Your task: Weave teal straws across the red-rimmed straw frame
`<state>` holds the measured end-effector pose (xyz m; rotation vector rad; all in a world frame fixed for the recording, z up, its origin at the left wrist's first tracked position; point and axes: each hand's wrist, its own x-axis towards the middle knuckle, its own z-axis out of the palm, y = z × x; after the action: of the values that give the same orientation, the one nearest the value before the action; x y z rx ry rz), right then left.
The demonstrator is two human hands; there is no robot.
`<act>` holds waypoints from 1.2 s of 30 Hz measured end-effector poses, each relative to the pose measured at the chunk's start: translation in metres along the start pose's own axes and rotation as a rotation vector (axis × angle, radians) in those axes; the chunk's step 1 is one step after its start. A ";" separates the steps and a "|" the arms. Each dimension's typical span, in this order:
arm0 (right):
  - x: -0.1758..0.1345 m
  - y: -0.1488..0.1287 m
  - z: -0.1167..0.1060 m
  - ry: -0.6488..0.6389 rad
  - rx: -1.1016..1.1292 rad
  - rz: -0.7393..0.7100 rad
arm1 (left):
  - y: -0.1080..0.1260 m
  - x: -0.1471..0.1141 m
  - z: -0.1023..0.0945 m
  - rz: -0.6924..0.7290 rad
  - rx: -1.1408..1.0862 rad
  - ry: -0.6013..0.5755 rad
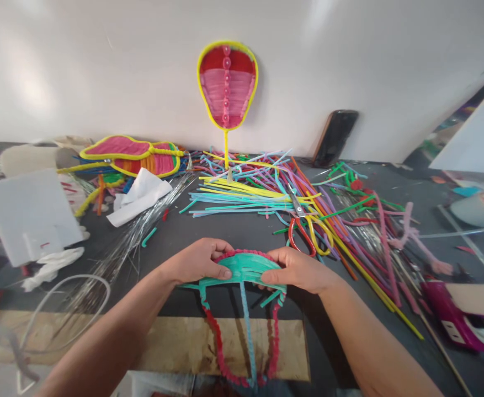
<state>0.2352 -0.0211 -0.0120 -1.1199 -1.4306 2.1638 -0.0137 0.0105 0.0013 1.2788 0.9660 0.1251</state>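
Between my hands is a pipe-cleaner frame (248, 270), a rounded shape with a red-pink outline and a twisted light-blue strip down its middle. Teal strands fill its far end; the near part is an open outline. My left hand (202, 262) pinches the filled end at its left side, thumb on top. On the right, my right hand (295, 270) grips the same end, its thumb pressed on the teal strands and its fingers partly hidden beneath. A short loose teal end sticks out below my right thumb.
Scissors (302, 220) with red and yellow handles lie beyond my right hand, beside bundled pipe cleaners (245, 198). A finished pink-and-yellow fan shape (227, 85) leans on the wall, near a phone (336, 138). Thin wires (129, 237) and white paper (140, 196) lie left; a wooden board (175, 344) lies nearest me.
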 end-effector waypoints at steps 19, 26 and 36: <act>-0.007 -0.001 -0.013 0.816 -0.516 -0.243 | -0.002 -0.002 -0.004 0.560 0.762 1.007; 0.002 0.007 -0.021 0.805 -0.931 -0.417 | -0.005 -0.001 -0.012 0.864 0.828 1.240; 0.007 0.012 -0.020 0.979 -0.951 -0.632 | 0.009 -0.017 0.000 0.922 0.972 1.249</act>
<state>0.2477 -0.0090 -0.0294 -1.3924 -1.8703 0.2978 -0.0207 0.0042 0.0174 2.5856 1.4314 1.4478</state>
